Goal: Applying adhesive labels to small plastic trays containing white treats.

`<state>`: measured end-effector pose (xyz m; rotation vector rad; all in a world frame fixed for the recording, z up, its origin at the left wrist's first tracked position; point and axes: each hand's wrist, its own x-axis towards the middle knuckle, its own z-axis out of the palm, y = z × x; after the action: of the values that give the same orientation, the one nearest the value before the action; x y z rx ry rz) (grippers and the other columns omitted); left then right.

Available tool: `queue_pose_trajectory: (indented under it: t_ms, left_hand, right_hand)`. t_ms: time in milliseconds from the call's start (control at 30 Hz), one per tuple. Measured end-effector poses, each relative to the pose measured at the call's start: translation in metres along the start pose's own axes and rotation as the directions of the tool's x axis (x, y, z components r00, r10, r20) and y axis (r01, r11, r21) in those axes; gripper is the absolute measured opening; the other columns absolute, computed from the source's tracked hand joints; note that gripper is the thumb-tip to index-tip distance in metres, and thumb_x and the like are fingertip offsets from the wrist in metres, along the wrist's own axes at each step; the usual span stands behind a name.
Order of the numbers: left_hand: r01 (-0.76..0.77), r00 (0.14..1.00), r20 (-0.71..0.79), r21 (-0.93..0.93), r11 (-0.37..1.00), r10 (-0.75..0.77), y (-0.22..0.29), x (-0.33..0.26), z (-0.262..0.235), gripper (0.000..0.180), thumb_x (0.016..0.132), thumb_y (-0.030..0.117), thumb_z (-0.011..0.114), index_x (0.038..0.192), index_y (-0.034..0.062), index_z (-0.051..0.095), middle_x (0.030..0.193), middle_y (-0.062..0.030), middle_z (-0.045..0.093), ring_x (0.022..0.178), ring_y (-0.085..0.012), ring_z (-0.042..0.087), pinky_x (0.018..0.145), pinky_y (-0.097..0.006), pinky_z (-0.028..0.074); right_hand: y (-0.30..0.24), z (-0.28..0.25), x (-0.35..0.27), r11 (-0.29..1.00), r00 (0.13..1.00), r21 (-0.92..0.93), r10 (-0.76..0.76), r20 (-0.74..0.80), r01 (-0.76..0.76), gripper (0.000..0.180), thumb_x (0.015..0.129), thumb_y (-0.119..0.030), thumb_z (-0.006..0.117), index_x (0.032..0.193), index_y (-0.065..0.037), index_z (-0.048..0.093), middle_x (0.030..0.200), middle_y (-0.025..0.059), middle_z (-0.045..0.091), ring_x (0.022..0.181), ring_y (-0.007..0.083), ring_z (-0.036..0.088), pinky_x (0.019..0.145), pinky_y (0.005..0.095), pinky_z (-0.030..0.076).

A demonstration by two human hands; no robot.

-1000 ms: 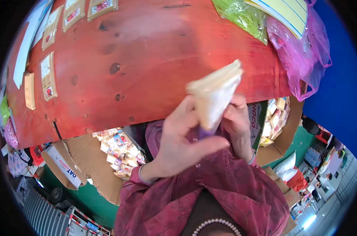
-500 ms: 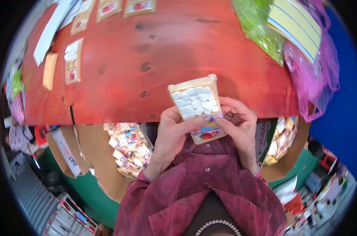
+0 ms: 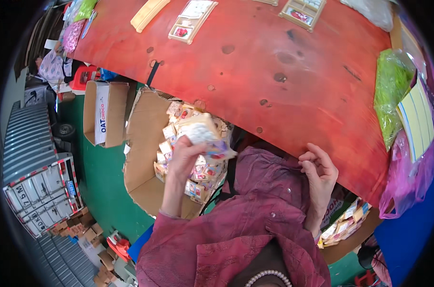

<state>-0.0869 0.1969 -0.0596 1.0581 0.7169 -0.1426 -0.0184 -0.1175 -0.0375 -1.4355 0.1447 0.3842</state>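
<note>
While the fingers [image 3: 187, 143] of the left hand [image 3: 181, 160] are curled tight around a small flat packet [image 3: 200, 133], pale on its face with a purple and coloured edge, the packet is held tilted in the air off the desk's near edge, above an open cardboard box [image 3: 145, 143] on the floor. That box is heaped with many more small packets [image 3: 198, 174] of the same kind. The right hand [image 3: 320, 172] holds nothing: its fingers [image 3: 309, 155] are bent loosely inward, a little apart from one another, resting at the near edge of the red desk [image 3: 274, 62] and against the person's maroon shirt [image 3: 255, 225].

Farther out on the desk lie flat compartment trays [image 3: 193, 19] near the far edge, a second one [image 3: 303, 12] to the right of it, and a pale yellow strip [image 3: 149, 13] to the left. At the desk's right end sit a green plastic bag [image 3: 391, 91], a yellow lined sheet [image 3: 417, 119] and a pink bag [image 3: 408, 186]. Another open box [image 3: 104, 112] stands on the green floor [image 3: 102, 191] to the left, and a further box of packets [image 3: 346, 225] lies low on the right
</note>
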Motion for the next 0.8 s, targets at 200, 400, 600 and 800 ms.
queue_pose_trajectory:
  t_ms: [200, 400, 600, 800]
  left_hand:
    - [-0.029, 0.913, -0.409, -0.045, 0.999, 0.009, -0.027, 0.001, -0.140, 0.033, 0.079, -0.002, 0.061, 0.111, -0.0059, 0.054, 0.099, -0.0127, 0.064, 0.088, -0.0207, 0.063, 0.084, -0.033, 0.050]
    - [-0.011, 0.956, -0.267, 0.379, 0.925, 0.121, -0.040, 0.048, -0.230, 0.031, 0.079, 0.000, 0.059, 0.110, -0.0019, 0.057, 0.084, -0.0078, 0.066, 0.074, -0.0175, 0.065, 0.067, -0.031, 0.052]
    - [0.415, 0.814, -0.190, 0.851, -0.321, 0.549, -0.063, 0.081, -0.307, 0.026, 0.084, 0.002, 0.045, 0.106, -0.0059, 0.057, 0.078, -0.0152, 0.067, 0.069, -0.0178, 0.066, 0.053, -0.033, 0.052]
    - [-0.074, 0.735, -0.295, 0.860, 0.505, 0.610, 0.036, 0.059, -0.102, 0.014, 0.084, 0.007, 0.056, 0.086, -0.0051, 0.063, 0.060, -0.0100, 0.058, 0.059, -0.0141, 0.059, 0.051, -0.029, 0.045]
  right_hand:
    - [-0.003, 0.004, 0.001, 0.999, 1.000, -0.037, -0.017, 0.006, 0.017, 0.033, 0.084, 0.000, 0.059, 0.116, 0.004, 0.054, 0.087, 0.0058, 0.060, 0.074, 0.0084, 0.055, 0.062, 0.0196, 0.045]
    - [0.007, -0.001, 0.002, 0.986, 0.997, -0.154, -0.073, -0.038, 0.066, 0.031, 0.084, 0.000, 0.058, 0.115, 0.003, 0.056, 0.084, 0.0049, 0.060, 0.070, 0.0079, 0.055, 0.058, 0.0185, 0.044]
    - [0.004, 0.009, 0.002, 0.979, 0.990, -0.147, -0.139, 0.022, 0.141, 0.030, 0.084, 0.000, 0.058, 0.114, 0.003, 0.056, 0.083, 0.0051, 0.060, 0.069, 0.0080, 0.055, 0.057, 0.0179, 0.044]
    - [0.001, 0.008, 0.005, 0.974, 0.992, -0.200, -0.120, -0.039, 0.110, 0.028, 0.082, 0.004, 0.058, 0.110, 0.003, 0.059, 0.082, 0.0047, 0.060, 0.067, 0.0083, 0.056, 0.054, 0.0184, 0.045]
